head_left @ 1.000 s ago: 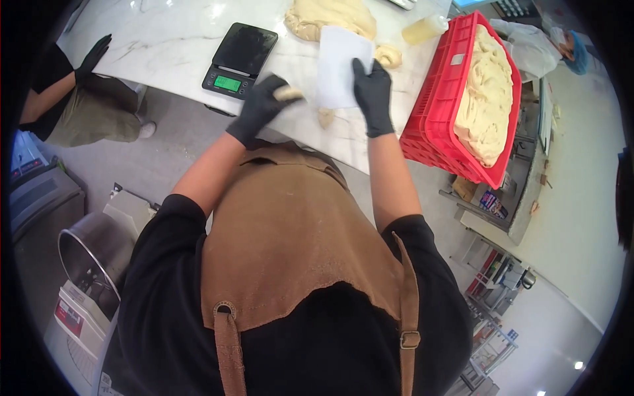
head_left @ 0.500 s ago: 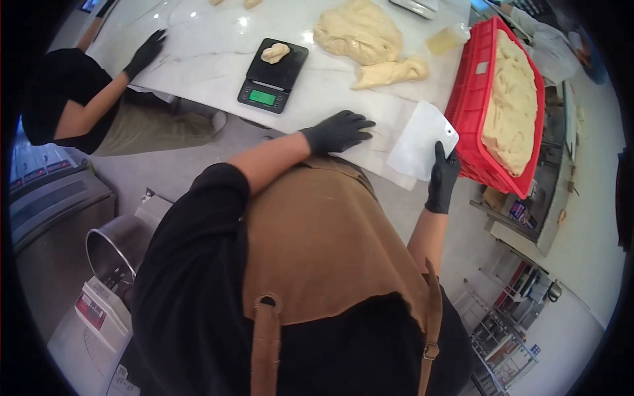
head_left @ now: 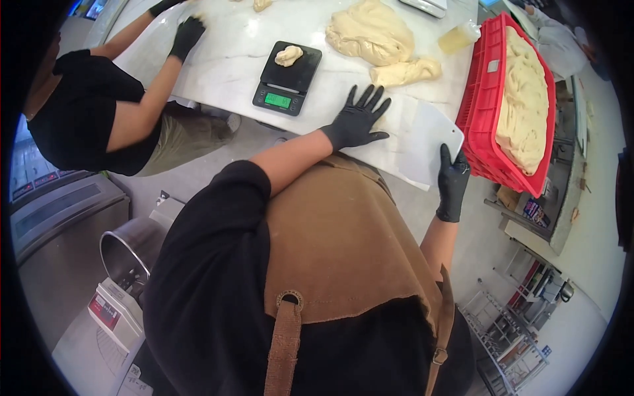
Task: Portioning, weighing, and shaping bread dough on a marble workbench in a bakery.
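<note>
My left hand, in a black glove, lies on the marble worktop with its fingers spread, holding nothing. In my gloved right hand is a white dough scraper, gripped at its edge near the hanging hole and held flat by the table's front edge. Beyond my left hand lie a big mound of dough and a smaller elongated dough piece. A black digital scale stands to the left, bearing a small dough lump.
A red crate full of dough stands at the right, close to my right hand. An oil bottle is beside it. At the left, a co-worker in black gloves works at the table. A steel mixing bowl sits lower left.
My left hand has spread its fingers and turned them away from me. The co-worker's arms have reached farther over the table. The whole view has shifted slightly.
</note>
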A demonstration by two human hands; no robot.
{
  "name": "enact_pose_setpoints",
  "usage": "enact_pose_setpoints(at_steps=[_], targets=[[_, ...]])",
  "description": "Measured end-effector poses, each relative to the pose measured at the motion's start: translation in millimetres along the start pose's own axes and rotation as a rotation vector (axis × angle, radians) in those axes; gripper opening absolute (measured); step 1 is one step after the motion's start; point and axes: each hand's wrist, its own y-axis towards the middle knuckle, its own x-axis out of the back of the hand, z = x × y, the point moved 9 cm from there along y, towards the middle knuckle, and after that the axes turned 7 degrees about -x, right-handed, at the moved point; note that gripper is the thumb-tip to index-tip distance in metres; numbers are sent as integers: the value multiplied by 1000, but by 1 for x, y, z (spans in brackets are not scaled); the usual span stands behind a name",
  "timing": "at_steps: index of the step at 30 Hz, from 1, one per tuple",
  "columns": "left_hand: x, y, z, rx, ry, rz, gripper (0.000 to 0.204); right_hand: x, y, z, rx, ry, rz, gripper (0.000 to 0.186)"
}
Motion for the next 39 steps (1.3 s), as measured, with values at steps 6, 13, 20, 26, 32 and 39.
enact_pose_setpoints(at_steps=[6,13,20,26,32,39], targets=[[141,-62,159,554,209,-506,56,-30,-8,21,-37,158,80,22],[113,-54,108,194,-113,-339,32,-86,-30,66,156,-80,170,24],[64,-75,50,213,-330,-250,56,-125,-47,93,317,-290,151,20],[29,-73,49,142,-358,27,40,-178,-34,94,337,-457,300,19],[37,-83,48,109,-412,87,35,-201,4,127,487,-389,198,21],[136,-79,173,414,-115,-267,41,-69,13,48,57,-44,16,29]])
